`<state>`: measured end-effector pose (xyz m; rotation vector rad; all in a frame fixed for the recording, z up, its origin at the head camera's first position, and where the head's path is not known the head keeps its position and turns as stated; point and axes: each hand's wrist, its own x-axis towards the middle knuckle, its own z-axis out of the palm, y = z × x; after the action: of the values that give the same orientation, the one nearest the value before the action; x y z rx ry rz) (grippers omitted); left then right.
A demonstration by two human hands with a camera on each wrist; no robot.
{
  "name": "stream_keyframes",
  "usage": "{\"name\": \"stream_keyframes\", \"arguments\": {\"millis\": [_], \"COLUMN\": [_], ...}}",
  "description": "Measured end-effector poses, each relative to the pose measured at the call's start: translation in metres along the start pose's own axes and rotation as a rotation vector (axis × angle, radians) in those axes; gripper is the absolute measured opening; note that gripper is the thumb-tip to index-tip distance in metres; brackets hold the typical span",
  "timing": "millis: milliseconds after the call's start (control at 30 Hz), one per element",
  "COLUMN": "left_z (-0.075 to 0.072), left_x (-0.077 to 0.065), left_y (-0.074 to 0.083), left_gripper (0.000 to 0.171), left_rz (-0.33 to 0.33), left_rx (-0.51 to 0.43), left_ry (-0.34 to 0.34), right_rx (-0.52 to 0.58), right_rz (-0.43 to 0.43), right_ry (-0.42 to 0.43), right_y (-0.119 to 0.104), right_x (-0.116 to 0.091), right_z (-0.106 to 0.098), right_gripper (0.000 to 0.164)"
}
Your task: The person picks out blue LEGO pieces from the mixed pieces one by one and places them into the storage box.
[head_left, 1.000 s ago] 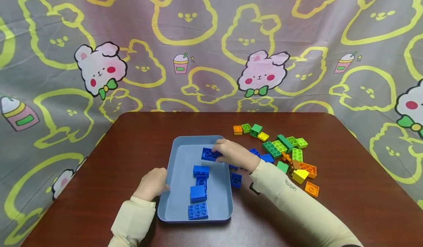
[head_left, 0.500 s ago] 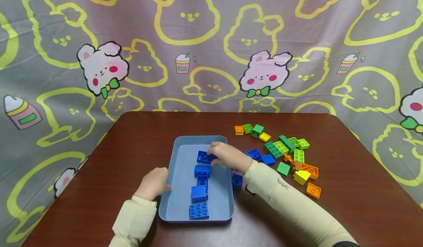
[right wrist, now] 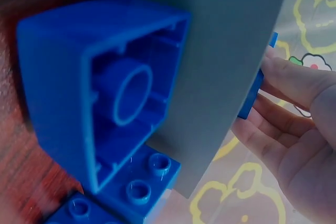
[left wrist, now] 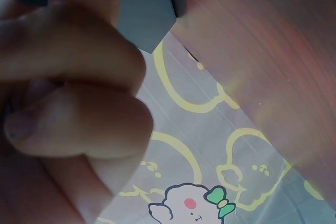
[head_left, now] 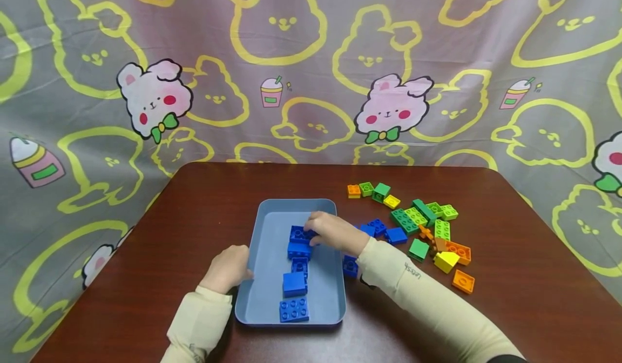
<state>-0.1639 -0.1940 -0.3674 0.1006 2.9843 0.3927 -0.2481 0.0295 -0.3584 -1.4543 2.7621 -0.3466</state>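
A blue-grey tray (head_left: 264, 293) stands on the table with several blue toy bricks in a rough column inside it. My left hand (head_left: 227, 268) grips the tray's left rim; curled fingers (left wrist: 79, 114) show close up in the left wrist view. Over the tray's far half, my right hand (head_left: 335, 233) pinches a dark blue brick (head_left: 297, 234), hollow side up, just behind another blue brick (head_left: 298, 251). Nearest the front lies a studded blue brick (head_left: 293, 310). In the right wrist view the tray wall partly hides the held brick (right wrist: 252, 95).
Outside the tray's right wall lie more blue bricks, one tipped to show its hollow side (right wrist: 126, 93). Farther right are scattered green bricks (head_left: 404, 220), a yellow brick (head_left: 446, 261) and orange bricks (head_left: 463, 281). A patterned cloth (head_left: 311, 71) hangs behind the table (head_left: 209, 212).
My right hand has brought the dark blue brick left and toward me, close up to the column of bricks. The left hand stays on the rim. The view has shifted slightly.
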Motion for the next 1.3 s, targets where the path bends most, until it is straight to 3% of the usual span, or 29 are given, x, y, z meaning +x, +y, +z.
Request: {"name": "stream_keyframes", "arguments": {"millis": [700,1300], "left_z": [-0.001,0.0], "left_x": [-0.001,-0.001], "left_y": [0.002,0.002], "left_gripper": [0.019,0.019], "left_rz": [0.008,0.015], "left_rx": [0.006,0.007], "left_ry": [0.016,0.026], "right_rx": [-0.042,-0.071], "right_rz": [-0.005,-0.066], "right_ry": [0.014,0.023], "right_y": [0.002,0.003], "right_x": [0.007,0.01], "right_z": [0.005,0.017], "right_gripper": [0.024,0.021]}}
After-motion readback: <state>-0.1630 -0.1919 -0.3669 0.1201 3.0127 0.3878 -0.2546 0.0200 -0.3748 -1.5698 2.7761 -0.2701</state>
